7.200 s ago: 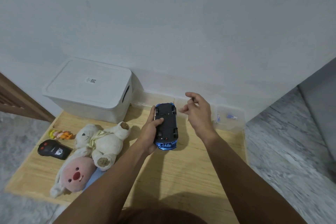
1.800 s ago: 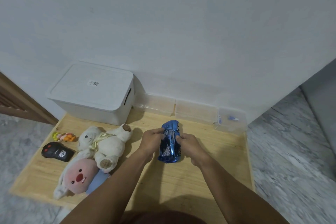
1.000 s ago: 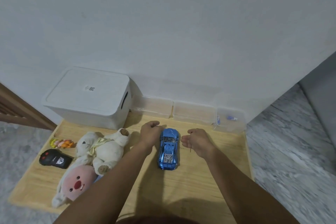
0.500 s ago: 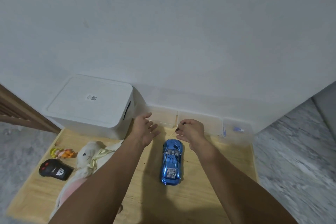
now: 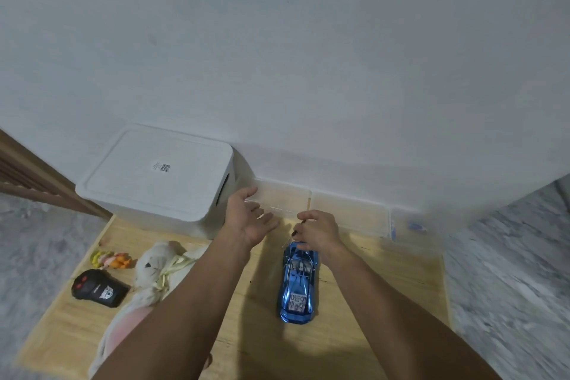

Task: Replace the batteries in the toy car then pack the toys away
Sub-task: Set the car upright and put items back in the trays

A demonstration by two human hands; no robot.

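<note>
Blue toy car [image 5: 296,284] upright on wooden board [image 5: 385,281] — both hands above.

- The toy car [image 5: 297,284] has a glossy, mirror-like blue shell that throws back the light, like chromed plastic.
- The board [image 5: 379,293] it sits on is pale wood, matt, with fine straight grain.
- The storage box [image 5: 154,176] at the board's far left corner is matt white plastic, smooth, with a small paper label on the lid.
- The row of trays [image 5: 348,210] along the far edge is clear, thin plastic.
- The plush toy [image 5: 157,268] near the left edge is soft, fuzzy cream cloth.
- The remote control [image 5: 98,288] is black plastic with a dull sheen.
- The floor [image 5: 509,287] looks like smooth grey marbled stone.
</note>
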